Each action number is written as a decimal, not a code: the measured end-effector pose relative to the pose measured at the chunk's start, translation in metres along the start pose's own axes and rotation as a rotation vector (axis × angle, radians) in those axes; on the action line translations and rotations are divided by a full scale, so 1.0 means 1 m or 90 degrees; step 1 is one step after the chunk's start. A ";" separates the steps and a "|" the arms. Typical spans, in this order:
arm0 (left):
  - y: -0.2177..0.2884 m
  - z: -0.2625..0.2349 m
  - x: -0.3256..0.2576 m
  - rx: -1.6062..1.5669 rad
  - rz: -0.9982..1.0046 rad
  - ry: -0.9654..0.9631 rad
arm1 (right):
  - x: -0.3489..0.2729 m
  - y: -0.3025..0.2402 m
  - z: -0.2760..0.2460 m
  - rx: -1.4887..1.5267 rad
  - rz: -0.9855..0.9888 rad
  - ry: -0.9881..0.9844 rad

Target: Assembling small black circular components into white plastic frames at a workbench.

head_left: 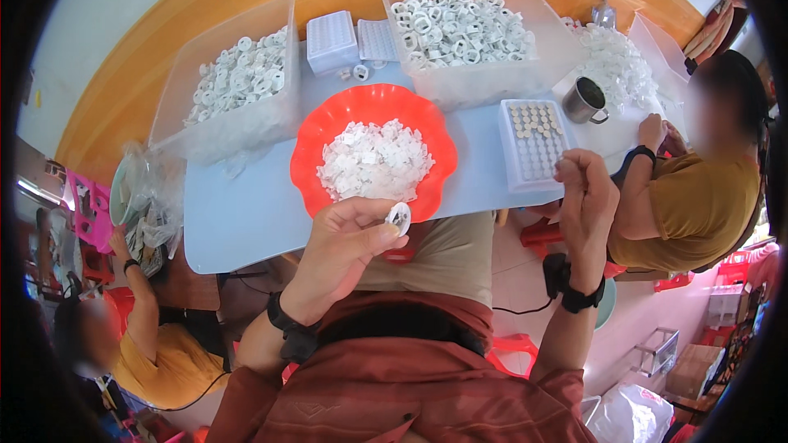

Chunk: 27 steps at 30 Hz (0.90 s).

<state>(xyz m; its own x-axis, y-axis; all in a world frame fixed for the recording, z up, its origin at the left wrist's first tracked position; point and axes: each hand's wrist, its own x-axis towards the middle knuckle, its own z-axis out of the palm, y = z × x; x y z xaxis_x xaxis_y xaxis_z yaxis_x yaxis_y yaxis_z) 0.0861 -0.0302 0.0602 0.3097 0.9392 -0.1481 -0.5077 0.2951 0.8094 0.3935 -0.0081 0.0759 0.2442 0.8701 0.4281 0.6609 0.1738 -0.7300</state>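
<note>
Wearing a yellow shirt, a person (172,365) at the left edge has one hand near a pink plastic stand (90,213). Next comes a pale blue table (238,234), with a translucent bin (230,138) of white plastic parts on its far left side. Right of that, a red scalloped bowl (308,152) holds a heap of small white pieces (373,160). The left hand (338,250) pinches a white round part (399,218) between thumb and index finger, at the bowl's near rim (its face shows some darker detail, too small to read). A second bin (472,86) of white parts stands beyond, farther right. Then a white tray (510,174) bears beige discs (538,121) in its far rows. The right hand (589,205) is just beside its near right corner, fingers bent toward the thumb; whether they pinch anything, I cannot tell. A metal mug (580,107) stands farther right, near another person (698,217).
</note>
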 end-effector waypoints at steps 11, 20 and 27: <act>0.000 0.001 -0.004 -0.041 -0.008 -0.013 | -0.042 -0.055 0.055 0.378 -0.134 -0.189; -0.003 0.001 -0.007 -0.052 -0.003 -0.019 | -0.050 -0.070 0.072 0.348 -0.166 -0.218; -0.005 0.000 -0.007 -0.052 -0.007 -0.012 | -0.057 -0.073 0.077 0.340 -0.187 -0.172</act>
<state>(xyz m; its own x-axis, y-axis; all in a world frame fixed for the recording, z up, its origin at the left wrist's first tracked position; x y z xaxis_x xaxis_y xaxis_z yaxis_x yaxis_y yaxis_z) 0.0865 -0.0385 0.0577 0.3296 0.9329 -0.1452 -0.5677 0.3188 0.7590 0.2772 -0.0352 0.0636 -0.1251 0.8244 0.5520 0.2134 0.5657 -0.7965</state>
